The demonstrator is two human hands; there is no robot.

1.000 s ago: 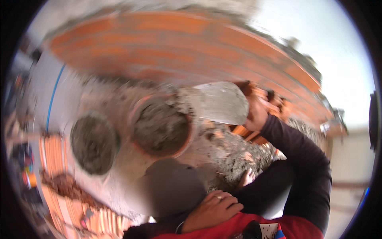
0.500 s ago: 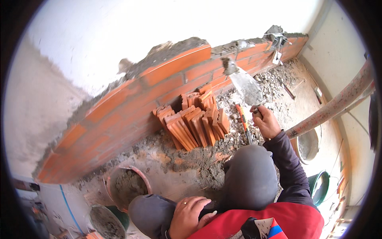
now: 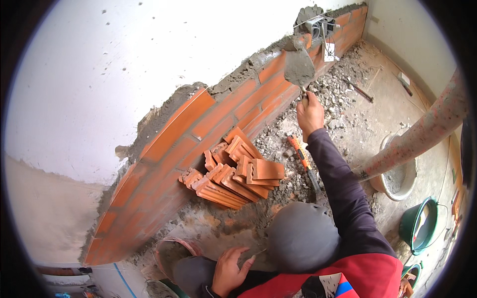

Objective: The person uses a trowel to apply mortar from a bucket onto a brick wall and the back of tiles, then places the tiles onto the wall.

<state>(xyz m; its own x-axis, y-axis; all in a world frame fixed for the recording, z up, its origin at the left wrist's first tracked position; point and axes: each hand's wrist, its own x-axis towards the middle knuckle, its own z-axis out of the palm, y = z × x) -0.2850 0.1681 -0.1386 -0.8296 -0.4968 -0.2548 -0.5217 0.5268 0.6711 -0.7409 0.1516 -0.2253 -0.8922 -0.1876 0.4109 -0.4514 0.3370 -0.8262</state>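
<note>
My right hand (image 3: 310, 115) grips the handle of a trowel (image 3: 299, 69). Grey mortar covers its blade, which is up against the top of the low brick wall (image 3: 243, 108), left of an electrical box (image 3: 318, 27) with loose wires. Mortar lines the wall's upper edge, and one orange brick (image 3: 180, 123) sits there farther left. My left hand (image 3: 231, 270) rests at my left knee with its fingers stretched out, holding nothing. Between me and the wall lies a pile of loose orange bricks (image 3: 233, 186).
A tool with an orange handle (image 3: 298, 150) lies in rubble (image 3: 330, 107) right of the bricks. A speckled pole (image 3: 417, 131) slants over a pale basin (image 3: 400, 181). There is a green bucket (image 3: 417, 226) at right and a mortar tub (image 3: 171, 251) at lower left. A hammer (image 3: 360, 92) lies farther off.
My right hand has moved up and away from me with the trowel, whose mortar-laden blade is now at the wall top. The view has shifted. My left hand stays at my knee.
</note>
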